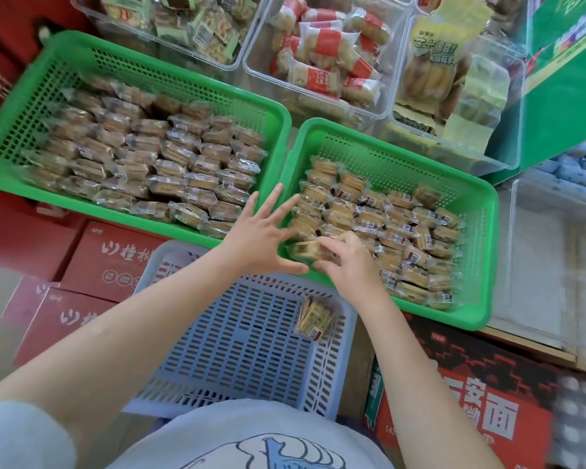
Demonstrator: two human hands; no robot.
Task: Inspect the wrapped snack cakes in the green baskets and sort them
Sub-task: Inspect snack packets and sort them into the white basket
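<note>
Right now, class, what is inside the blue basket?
One wrapped snack cake lies near the far right corner of the blue basket. The person's left forearm and shirt cover parts of its floor, so those cannot be checked.

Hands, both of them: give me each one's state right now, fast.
Left hand: open, fingers spread, holding nothing.
Right hand: grip closed on a wrapped snack cake at the right green basket.
</note>
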